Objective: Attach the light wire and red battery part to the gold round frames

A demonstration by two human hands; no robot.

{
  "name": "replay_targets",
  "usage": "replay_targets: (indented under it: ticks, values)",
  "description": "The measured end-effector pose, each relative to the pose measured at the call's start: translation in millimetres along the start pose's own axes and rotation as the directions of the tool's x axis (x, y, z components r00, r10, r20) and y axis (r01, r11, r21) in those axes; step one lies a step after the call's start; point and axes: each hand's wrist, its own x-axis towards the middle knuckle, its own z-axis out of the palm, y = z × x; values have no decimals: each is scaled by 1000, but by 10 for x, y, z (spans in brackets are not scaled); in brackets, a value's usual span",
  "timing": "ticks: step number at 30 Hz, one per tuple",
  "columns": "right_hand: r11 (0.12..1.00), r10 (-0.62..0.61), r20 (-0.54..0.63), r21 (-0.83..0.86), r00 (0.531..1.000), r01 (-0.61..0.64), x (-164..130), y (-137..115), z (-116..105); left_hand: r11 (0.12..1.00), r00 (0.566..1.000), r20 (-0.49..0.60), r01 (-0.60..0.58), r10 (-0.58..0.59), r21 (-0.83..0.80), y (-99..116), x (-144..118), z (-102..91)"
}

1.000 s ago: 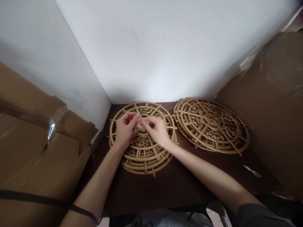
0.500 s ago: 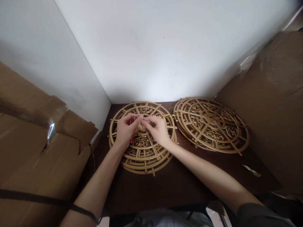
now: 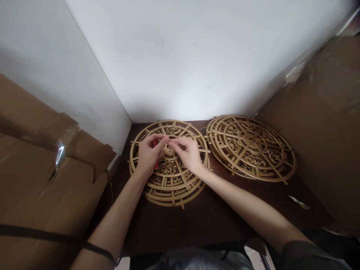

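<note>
Left hand grips red tool, mostly hidden, long axis 12–6. Right hand pinches something unreadable at gold disc hub.

1. No words, labels, brands, numbers or signs can be read anywhere in the view.
2. The gold discs carry only cut-out scrollwork; no lettering shows on them.
3. The cardboard shows plain brown faces and tape; no print can be made out.
</note>
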Motion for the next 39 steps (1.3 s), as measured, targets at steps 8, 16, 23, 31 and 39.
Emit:
replay_targets:
  ticks: [8,16,23,31,39]
  values:
    - [1000,-3,1,15,1000,3,2,-10,-6,1000,1000,-16,-4,3,-17,-6,3,-3]
    - [1000,21,2,-2,1000,-21,-5,3,-2,997,1000,-22,5,-6,-73,0,10,-3]
    - [1000,21,-1,-3,1000,-21,-3,-13,-6,995,999,-37,-5,2,-95,1,18,-3]
    - [999,35,1,-7,999,-35,-3,-11,-6,994,999,-48,1,-7,-108,7,21,-5]
    - [977,-30,-84,-213,996,11,-3,-43,-26,999,1000,-19,-15,14,-36,5,-6,3]
